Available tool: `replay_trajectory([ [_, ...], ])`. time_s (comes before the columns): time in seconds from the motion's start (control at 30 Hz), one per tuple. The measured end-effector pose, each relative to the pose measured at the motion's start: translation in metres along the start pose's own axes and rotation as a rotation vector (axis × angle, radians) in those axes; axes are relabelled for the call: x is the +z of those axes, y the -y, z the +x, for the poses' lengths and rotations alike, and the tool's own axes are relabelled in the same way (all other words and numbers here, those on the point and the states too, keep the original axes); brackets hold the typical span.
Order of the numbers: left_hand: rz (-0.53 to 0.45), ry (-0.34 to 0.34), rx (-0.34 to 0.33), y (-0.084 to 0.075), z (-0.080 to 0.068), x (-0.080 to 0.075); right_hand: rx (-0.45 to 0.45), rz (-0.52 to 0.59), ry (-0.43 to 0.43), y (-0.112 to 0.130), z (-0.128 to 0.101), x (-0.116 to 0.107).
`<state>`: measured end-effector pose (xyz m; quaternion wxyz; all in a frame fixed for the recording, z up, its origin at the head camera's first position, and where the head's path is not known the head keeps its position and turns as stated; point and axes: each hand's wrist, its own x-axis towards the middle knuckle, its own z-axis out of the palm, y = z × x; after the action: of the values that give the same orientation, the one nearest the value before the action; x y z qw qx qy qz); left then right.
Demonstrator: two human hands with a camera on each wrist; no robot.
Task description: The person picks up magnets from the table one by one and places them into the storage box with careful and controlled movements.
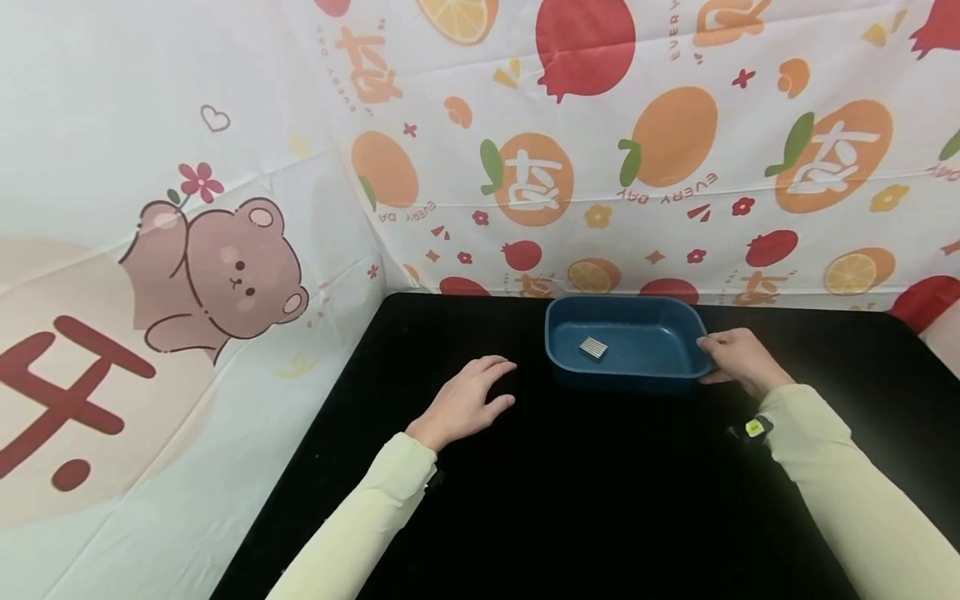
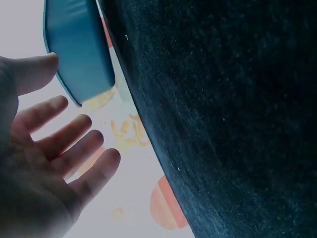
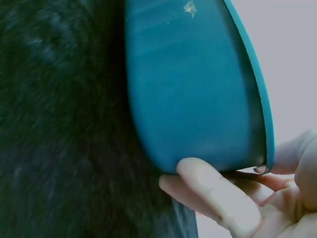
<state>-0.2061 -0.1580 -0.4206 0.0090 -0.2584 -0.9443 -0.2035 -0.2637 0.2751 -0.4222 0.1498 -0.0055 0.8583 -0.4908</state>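
A blue plastic basin [image 1: 637, 367] stands at the back of the black table. Inside it, toward the left, lies a small block with light and dark stripes [image 1: 593, 347]. My right hand [image 1: 738, 358] grips the basin's right end, thumb over the rim and fingers beneath against the outer wall, as the right wrist view shows with the basin's side [image 3: 198, 94]. To the left of the basin my left hand [image 1: 472, 400] hovers apart from it, fingers spread and holding nothing. In the left wrist view the basin [image 2: 79, 49] appears beyond that hand's thumb.
The black table [image 1: 570, 500] runs back to a fruit-printed cloth [image 1: 450, 167] hanging right behind the basin. On the left hangs a pale cloth [image 1: 97, 167] with a printed bear.
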Motion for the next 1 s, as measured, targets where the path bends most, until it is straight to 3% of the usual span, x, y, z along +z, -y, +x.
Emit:
replay_trajectory([
  [0.43, -0.001, 0.004, -0.029, 0.009, -0.001, -0.002, 0.027, 0.027, -0.019, 0.03, 0.043, 0.014],
  [0.6, -0.031, 0.023, -0.031, 0.01, -0.002, -0.001, 0.04, 0.039, -0.023, 0.033, 0.056, 0.015],
  [1.0, -0.001, 0.0, -0.062, 0.013, -0.007, -0.001, 0.101, 0.097, -0.045, 0.035, 0.076, 0.022],
])
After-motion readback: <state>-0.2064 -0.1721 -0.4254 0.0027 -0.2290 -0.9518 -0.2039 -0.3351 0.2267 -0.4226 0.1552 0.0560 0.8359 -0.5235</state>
